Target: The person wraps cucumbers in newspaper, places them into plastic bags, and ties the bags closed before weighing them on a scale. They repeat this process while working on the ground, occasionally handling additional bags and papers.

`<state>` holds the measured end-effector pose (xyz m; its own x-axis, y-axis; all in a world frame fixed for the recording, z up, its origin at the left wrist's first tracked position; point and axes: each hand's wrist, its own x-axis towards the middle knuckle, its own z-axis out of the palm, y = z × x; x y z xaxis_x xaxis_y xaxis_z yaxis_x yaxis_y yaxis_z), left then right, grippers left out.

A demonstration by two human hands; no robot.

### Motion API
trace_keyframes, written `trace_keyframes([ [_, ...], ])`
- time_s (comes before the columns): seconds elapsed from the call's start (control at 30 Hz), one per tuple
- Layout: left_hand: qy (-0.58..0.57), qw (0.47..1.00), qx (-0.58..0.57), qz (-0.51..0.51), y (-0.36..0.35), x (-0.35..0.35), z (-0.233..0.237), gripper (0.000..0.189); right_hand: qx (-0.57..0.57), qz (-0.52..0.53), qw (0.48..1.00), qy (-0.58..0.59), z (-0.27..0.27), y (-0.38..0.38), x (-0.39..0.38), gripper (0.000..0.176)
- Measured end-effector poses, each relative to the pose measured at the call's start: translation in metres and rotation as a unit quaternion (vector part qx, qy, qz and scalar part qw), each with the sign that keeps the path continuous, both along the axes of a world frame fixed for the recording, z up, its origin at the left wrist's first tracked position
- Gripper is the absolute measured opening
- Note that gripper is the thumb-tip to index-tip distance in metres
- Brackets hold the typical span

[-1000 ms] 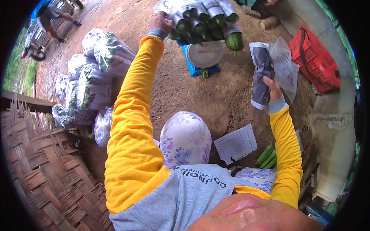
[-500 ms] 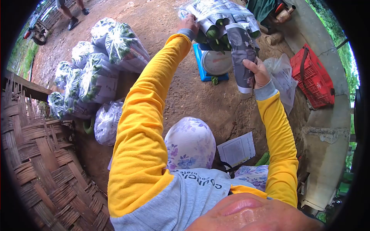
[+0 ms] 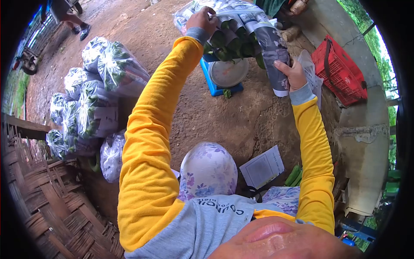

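A clear plastic bag packed with paper-wrapped long green vegetables lies over a blue scale, its opening facing me. My left hand is closed on the bag's rim at the left, fingers pinching the plastic. With my right hand I grip a roll of printed paper near its lower end, thumb on top. The roll's far end is at the right side of the bag's opening. What is inside the roll is hidden. The scale's round dial shows below the bag.
Several filled plastic bags stand on the dirt floor at left, near a woven bamboo panel. A red crate is at right beside a concrete ledge. A paper sheet and green vegetables lie near my knees. A person's legs show at upper left.
The view has shifted, moving the floor items left and down. My left hand has moved slightly farther along the bag's rim. The roll's far end now sits closer in at the opening.
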<state>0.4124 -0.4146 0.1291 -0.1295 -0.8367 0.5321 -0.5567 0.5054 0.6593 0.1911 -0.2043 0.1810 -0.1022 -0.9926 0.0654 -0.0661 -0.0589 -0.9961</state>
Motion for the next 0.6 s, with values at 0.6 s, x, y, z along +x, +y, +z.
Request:
trace_keyframes([
  [0.6, 0.007, 0.988, 0.018, -0.154, 0.051, 0.011, 0.009, 0.028, -0.035, -0.144, 0.888, -0.434, -0.147, 0.038, -0.044, 0.053],
])
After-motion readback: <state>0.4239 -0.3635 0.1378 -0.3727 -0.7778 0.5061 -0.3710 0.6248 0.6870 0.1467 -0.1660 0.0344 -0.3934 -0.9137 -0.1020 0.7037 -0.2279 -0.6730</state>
